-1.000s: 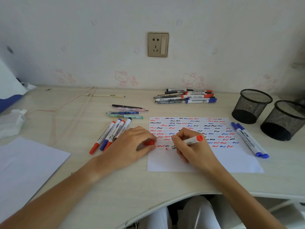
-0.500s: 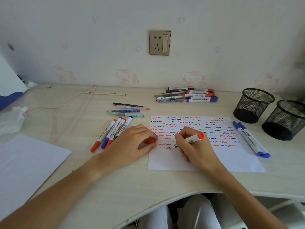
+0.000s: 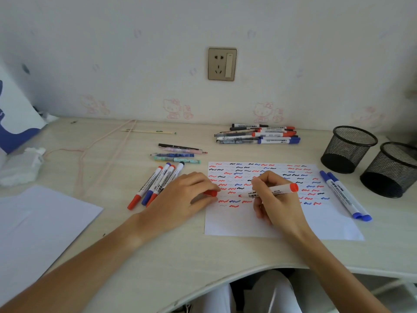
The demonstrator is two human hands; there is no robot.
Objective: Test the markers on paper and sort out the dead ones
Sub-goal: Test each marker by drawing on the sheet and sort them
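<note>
Mid-test, I'd say: right hand (image 3: 276,201) grips an uncapped red marker (image 3: 268,191) w/ tip just above the squiggle-filled paper (image 3: 316,224), left hand (image 3: 185,197) pinching its red cap (image 3: 211,193). Four markers (image 3: 155,185) lie just beyond the left hand, two blue ones (image 3: 345,195) right of the right hand; a pile (image 3: 257,134) farther back looks untested.

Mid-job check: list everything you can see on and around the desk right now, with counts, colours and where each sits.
test paper: 1, white with red, blue and black squiggles, desk centre-right
held marker: 1, red, uncapped, tip by the squiggles
red cap: 1, at the paper's left edge
marker row: 4, two red, one blue, one dark, left of paper
blue markers: 2, right of paper
marker pile: mixed, count unclear, by the wall
pens: about 4, above the row
mesh cups: 2, black, far right
blank sheet: 1, white, front left
tissue: 1, white, far left
wall socket: 1, gold
left hand: holds the cap
right hand: grips the marker
</note>
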